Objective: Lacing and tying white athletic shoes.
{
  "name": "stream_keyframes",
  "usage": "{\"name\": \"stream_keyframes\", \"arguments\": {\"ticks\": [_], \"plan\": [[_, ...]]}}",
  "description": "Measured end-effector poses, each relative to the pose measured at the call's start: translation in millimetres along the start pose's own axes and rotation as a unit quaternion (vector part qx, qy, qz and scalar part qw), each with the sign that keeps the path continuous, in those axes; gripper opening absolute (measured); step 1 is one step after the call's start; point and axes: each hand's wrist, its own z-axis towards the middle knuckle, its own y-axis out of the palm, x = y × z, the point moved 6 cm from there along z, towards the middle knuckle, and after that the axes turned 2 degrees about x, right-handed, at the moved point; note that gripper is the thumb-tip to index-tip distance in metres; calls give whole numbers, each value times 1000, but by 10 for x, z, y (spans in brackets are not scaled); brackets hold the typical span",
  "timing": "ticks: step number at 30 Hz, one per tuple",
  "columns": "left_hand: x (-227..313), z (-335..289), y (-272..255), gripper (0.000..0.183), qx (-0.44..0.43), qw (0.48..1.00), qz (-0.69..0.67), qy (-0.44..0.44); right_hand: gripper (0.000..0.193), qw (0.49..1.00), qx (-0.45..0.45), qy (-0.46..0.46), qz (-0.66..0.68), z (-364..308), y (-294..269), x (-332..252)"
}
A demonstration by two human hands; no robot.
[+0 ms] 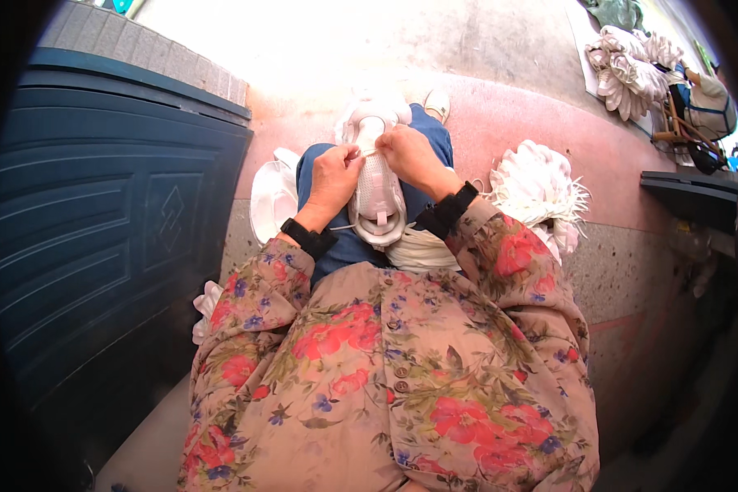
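Observation:
A white sneaker upper [377, 184] rests on my lap, its heel opening toward me and its toe pointing away. My left hand [336, 179] is closed in a pinch at the left side of the lacing. From the other side my right hand [414, 156] pinches at the lacing near the tongue. A thin white shoelace [369, 152] runs between the fingers, mostly hidden by them. Loose white laces [422, 251] lie bundled on my lap just below the upper. Both wrists wear black bands.
To the right, a pile of white shoe uppers [537, 184] lies on the floor with laces trailing. A rounded white object [274, 197] sits left of my knee. A dark blue panelled door [115, 189] stands at left. More white uppers [627, 74] are heaped at far right, near a dark ledge [689, 187].

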Motion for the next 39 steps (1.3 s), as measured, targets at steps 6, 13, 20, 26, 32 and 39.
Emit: {"name": "stream_keyframes", "arguments": {"ticks": [6, 13, 20, 26, 32, 39], "plan": [[64, 53, -12, 23, -14, 1000, -22, 11, 14, 996, 32, -66, 52, -24, 80, -134], [191, 180, 15, 7, -58, 951, 122, 279, 26, 998, 64, -8, 28, -72, 10, -92], [-1398, 262, -2571, 13, 314, 948, -21, -51, 24, 983, -45, 131, 122, -674, -941, 508], [-2438, -1054, -4604, 13, 519, 798, -243, -187, 24, 774, 259, 322, 480, -1835, -2137, 1504], [-2548, -1027, -5120, 12, 470, 823, -243, -208, 19, 506, 299, 10, 809, -2535, -3703, 1755], [-1147, 59, -2578, 4, 158, 914, -308, -212, 21, 801, 361, 136, 457, -1486, -2948, 895]]}}
